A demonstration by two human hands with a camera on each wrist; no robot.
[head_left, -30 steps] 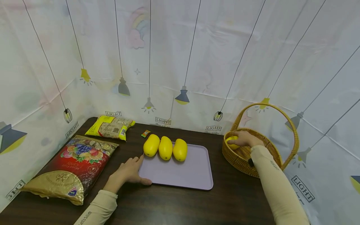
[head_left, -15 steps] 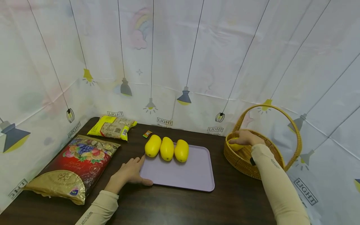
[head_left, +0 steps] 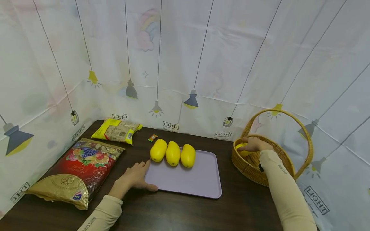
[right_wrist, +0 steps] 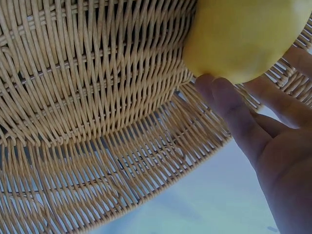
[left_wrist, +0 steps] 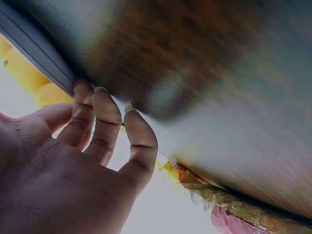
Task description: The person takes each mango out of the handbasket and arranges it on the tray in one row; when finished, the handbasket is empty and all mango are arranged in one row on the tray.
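Note:
In the head view, my left hand [head_left: 134, 177] rests at the left edge of a pale purple tray [head_left: 185, 183], thumb by its front corner. The left wrist view shows its fingertips [left_wrist: 100, 92] down at the tabletop beside the tray's rim [left_wrist: 44, 61]. Three yellow mangoes [head_left: 172, 154] lie side by side along the tray's back left. At the right, my right hand [head_left: 254, 144] reaches into a wicker basket [head_left: 245, 170] and holds another yellow mango [right_wrist: 239, 39]. In the right wrist view its fingers are around the mango's lower end, against the woven wall.
A large red and gold candy bag [head_left: 78, 166] lies at the left of the dark table [head_left: 162, 215]. Behind it are a yellow snack bag [head_left: 117, 131] and a small wrapped candy [head_left: 152, 138]. The basket's tall handle [head_left: 309, 138] arches above my right forearm.
The head view has shifted slightly, moving everything a little to the right in it. Both hands keep their places at the tray and in the basket.

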